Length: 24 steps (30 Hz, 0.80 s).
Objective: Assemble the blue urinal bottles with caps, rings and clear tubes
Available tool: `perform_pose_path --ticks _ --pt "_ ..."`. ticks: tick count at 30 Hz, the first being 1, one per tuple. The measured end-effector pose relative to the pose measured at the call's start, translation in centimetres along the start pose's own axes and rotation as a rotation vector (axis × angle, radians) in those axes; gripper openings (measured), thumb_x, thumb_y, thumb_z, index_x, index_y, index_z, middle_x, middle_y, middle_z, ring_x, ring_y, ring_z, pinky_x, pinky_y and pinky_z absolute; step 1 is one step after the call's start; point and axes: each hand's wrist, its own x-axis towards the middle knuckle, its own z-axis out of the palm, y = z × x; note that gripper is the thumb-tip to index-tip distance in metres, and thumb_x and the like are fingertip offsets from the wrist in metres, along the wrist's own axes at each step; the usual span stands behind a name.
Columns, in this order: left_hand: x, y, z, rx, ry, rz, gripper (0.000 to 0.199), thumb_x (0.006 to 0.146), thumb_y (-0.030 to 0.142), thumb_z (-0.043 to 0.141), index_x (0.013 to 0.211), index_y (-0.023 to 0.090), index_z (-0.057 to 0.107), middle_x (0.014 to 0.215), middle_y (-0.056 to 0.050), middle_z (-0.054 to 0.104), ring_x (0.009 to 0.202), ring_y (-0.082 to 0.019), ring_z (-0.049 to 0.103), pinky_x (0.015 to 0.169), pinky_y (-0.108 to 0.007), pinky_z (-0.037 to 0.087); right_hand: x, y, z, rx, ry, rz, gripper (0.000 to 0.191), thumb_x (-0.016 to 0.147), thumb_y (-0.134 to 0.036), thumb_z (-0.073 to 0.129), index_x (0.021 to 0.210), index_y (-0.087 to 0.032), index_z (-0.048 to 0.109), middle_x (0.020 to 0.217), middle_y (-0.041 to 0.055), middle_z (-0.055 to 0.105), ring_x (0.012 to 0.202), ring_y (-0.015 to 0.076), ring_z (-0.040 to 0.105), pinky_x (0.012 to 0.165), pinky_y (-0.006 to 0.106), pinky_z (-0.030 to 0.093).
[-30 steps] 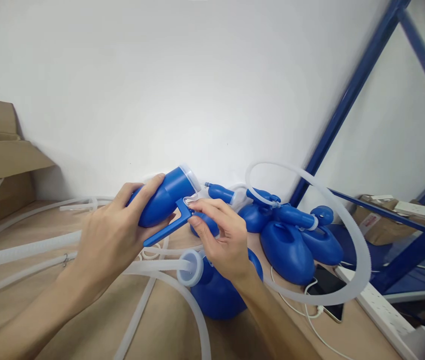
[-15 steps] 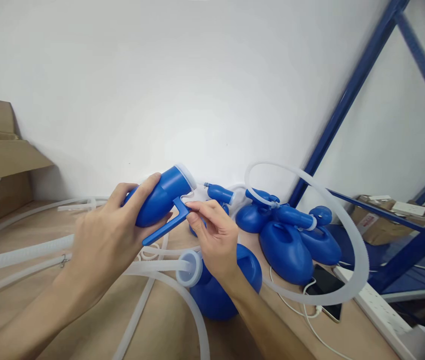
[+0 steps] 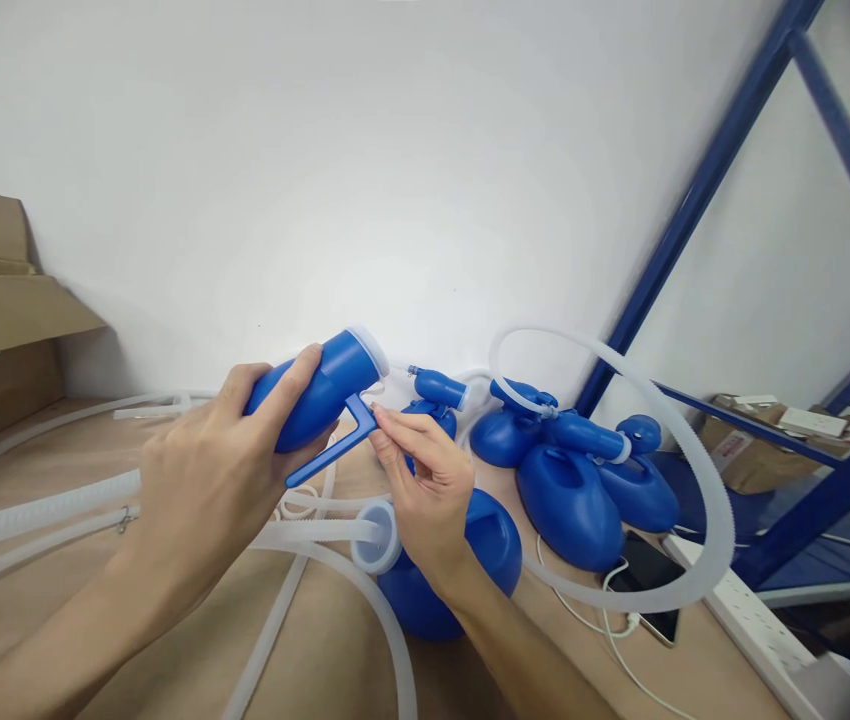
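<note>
My left hand (image 3: 222,470) is wrapped round a blue plastic cylinder (image 3: 335,375) with a whitish rim, tilted up to the right. A flat blue angled piece (image 3: 335,450) lies along the cylinder's lower side, near my left fingertips. The thumb and fingers of my right hand (image 3: 429,475) pinch the corner of this piece, just below the rim. Beneath my right hand is a blue bottle (image 3: 496,545), partly hidden by the wrist. Beside it a translucent cup-like end (image 3: 376,538) has a clear tube running into it.
Several blue bottles (image 3: 571,510) stand at the right under a looped clear tube (image 3: 710,480). Beyond them are a phone (image 3: 650,585), a white power strip (image 3: 747,620) and a blue metal frame (image 3: 684,215). At left are a cardboard box (image 3: 5,380) and ribbed hoses (image 3: 42,510).
My right hand has shifted very slightly left, still pinching the angled piece. The cylinder and my left hand are almost where they were.
</note>
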Motion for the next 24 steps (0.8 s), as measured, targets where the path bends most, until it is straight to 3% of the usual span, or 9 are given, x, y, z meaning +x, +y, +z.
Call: perform_pose_path --ticks 10,16,20,24 --pt "0.2 0.6 0.2 0.07 -0.033 -0.002 0.054 0.104 0.056 0.047 0.156 0.04 0.049 0.12 -0.01 0.069 0.062 -0.023 0.061 0.055 -0.032 0.022 -0.3 -0.1 0.1 -0.104 -0.027 0.019 0.031 0.095 -0.01 0.068 0.118 -0.027 0.082 0.107 0.0068 0.082 0.095 0.0181 0.078 0.087 0.031 0.067" --pt "0.2 0.7 0.5 0.095 0.017 -0.014 0.064 0.103 0.061 0.048 0.162 0.04 0.037 0.12 -0.01 0.068 0.065 -0.024 0.064 0.054 -0.032 0.028 1.2 -0.1 -0.9 0.092 -0.054 0.213 0.022 0.088 -0.015 0.076 0.104 -0.027 0.085 0.1 0.0032 0.083 0.093 0.0181 0.079 0.084 0.029 0.067" --pt "0.2 0.8 0.6 -0.104 0.008 -0.052 0.079 0.097 0.061 0.057 0.165 0.033 0.03 0.123 -0.011 0.065 0.076 -0.027 0.068 0.059 -0.032 0.042 2.8 -0.7 -2.2 0.2 -0.098 0.379 0.016 0.081 -0.019 0.082 0.095 -0.026 0.085 0.098 0.0018 0.083 0.093 0.0193 0.079 0.082 0.029 0.067" --pt "0.5 0.3 0.3 -0.435 -0.078 0.025 0.073 0.095 0.049 0.057 0.162 0.029 0.037 0.138 -0.013 0.061 0.102 -0.032 0.07 0.082 -0.042 0.056 3.8 -0.5 -3.5 0.189 -0.138 0.423 0.012 0.079 -0.023 0.084 0.091 -0.025 0.084 0.101 0.0028 0.083 0.099 0.0208 0.079 0.09 0.033 0.065"
